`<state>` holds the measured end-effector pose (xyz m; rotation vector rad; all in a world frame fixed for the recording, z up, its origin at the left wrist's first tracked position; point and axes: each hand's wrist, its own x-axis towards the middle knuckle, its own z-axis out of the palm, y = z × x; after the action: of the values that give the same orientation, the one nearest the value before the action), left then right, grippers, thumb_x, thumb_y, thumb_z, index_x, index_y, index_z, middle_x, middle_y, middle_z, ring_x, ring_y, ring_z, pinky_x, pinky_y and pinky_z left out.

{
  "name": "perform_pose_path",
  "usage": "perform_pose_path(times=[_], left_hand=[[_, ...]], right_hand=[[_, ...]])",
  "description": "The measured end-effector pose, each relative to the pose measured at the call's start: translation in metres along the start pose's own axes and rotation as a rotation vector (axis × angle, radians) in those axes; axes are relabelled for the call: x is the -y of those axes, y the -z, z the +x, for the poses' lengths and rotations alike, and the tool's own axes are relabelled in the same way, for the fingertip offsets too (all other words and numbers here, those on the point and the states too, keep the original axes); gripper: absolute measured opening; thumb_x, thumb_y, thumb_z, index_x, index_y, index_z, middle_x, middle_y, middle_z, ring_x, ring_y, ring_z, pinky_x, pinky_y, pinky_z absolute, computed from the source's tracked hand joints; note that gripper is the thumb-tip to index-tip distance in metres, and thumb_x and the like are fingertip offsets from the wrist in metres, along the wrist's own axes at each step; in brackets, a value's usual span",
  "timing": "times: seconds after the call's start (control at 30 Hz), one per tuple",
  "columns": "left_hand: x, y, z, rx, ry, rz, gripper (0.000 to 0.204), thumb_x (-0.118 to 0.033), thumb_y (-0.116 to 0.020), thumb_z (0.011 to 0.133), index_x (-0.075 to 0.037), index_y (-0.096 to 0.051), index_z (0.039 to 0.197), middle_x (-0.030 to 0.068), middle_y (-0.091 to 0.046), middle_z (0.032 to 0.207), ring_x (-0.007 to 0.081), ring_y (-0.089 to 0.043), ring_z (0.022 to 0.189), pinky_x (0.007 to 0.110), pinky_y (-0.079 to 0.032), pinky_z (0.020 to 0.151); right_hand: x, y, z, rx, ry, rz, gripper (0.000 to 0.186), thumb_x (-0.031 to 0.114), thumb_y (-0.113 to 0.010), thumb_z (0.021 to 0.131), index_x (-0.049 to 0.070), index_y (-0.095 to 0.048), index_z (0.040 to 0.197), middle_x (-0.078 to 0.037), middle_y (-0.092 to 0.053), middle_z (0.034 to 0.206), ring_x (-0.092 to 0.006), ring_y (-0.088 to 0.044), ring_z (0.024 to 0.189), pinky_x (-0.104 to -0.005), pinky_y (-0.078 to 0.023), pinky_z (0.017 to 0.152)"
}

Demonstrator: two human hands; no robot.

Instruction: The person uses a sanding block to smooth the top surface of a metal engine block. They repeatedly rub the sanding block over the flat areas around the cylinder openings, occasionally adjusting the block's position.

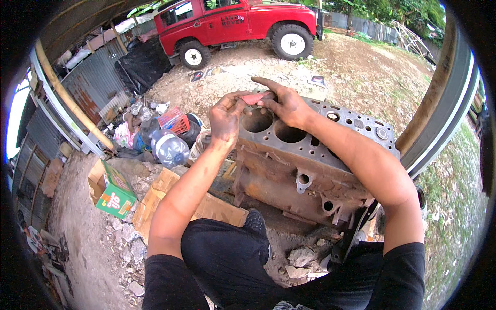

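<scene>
Both hands meet over the far left end of a rusty engine block (274, 175), above its flat deck with open cylinder bores. Between them is a small reddish sheet (254, 98) that looks like folded sandpaper. My left hand (225, 118) pinches its left side, fingers closed. My right hand (289, 106) has its thumb and bent fingers at the sheet's right side, while the index finger points out to the left. The nearest cylinder bore (257, 122) lies just below the sheet, and a second bore (290, 132) is beneath my right wrist.
A green carton (114, 192) and flattened cardboard (217, 209) lie to the left. Behind them are a clear plastic jug (169, 149) and a red crate (174, 120). Stones (301, 257) lie near my feet. A post (431, 88) stands right; a red off-road vehicle (232, 26) is parked beyond.
</scene>
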<state>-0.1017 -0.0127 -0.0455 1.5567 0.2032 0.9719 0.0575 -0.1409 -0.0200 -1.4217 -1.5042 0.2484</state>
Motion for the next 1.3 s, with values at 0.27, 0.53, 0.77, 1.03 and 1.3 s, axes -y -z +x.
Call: perform_pose_path(times=[0.27, 0.53, 0.77, 1.03, 1.3], left_hand=[[-0.006, -0.004, -0.001, -0.107, 0.086, -0.029, 0.02, -0.013, -0.07, 0.103, 0.003, -0.072, 0.114, 0.0082, -0.075, 0.103, 0.0127, -0.069, 0.088, 0.028, -0.054, 0.075], [-0.01, -0.007, -0.001, -0.179, 0.074, 0.062, 0.021, -0.015, -0.083, 0.094, 0.002, -0.071, 0.095, 0.0071, -0.073, 0.083, 0.0097, -0.06, 0.061, 0.025, -0.049, 0.058], [-0.009, -0.003, -0.002, -0.097, 0.064, -0.248, 0.025, -0.025, -0.074, 0.102, 0.0, -0.071, 0.1, 0.0086, -0.073, 0.093, 0.0131, -0.066, 0.074, 0.029, -0.052, 0.063], [0.0, 0.005, 0.0, 0.006, 0.05, -0.226, 0.025, -0.027, -0.063, 0.109, -0.003, -0.069, 0.111, 0.0089, -0.074, 0.106, 0.0185, -0.071, 0.093, 0.031, -0.054, 0.075], [0.002, 0.006, 0.0, 0.067, -0.001, -0.137, 0.028, -0.027, -0.068, 0.107, -0.001, -0.068, 0.117, 0.0097, -0.075, 0.109, 0.018, -0.073, 0.096, 0.03, -0.057, 0.074]], right_hand=[[0.008, 0.002, 0.0, -0.019, 0.034, -0.107, 0.034, 0.019, -0.074, 0.096, 0.006, -0.07, 0.128, -0.017, -0.079, 0.104, -0.0289, -0.077, 0.097, -0.0406, -0.058, 0.088], [0.009, 0.002, -0.001, -0.004, 0.057, -0.236, 0.031, 0.016, -0.079, 0.094, 0.002, -0.075, 0.122, -0.012, -0.079, 0.105, -0.0164, -0.072, 0.085, -0.0343, -0.057, 0.081], [0.007, 0.002, 0.0, -0.018, 0.028, -0.041, 0.026, 0.016, -0.072, 0.1, 0.002, -0.074, 0.123, -0.013, -0.079, 0.106, -0.0175, -0.073, 0.088, -0.0355, -0.057, 0.084], [0.002, 0.004, -0.001, -0.062, 0.116, -0.121, 0.025, 0.014, -0.071, 0.1, 0.004, -0.074, 0.124, -0.013, -0.079, 0.109, -0.0199, -0.074, 0.093, -0.0359, -0.057, 0.087], [0.006, 0.005, -0.001, -0.058, 0.103, -0.174, 0.026, 0.011, -0.071, 0.097, 0.007, -0.075, 0.122, -0.018, -0.077, 0.11, -0.0336, -0.075, 0.102, -0.0409, -0.057, 0.091]])
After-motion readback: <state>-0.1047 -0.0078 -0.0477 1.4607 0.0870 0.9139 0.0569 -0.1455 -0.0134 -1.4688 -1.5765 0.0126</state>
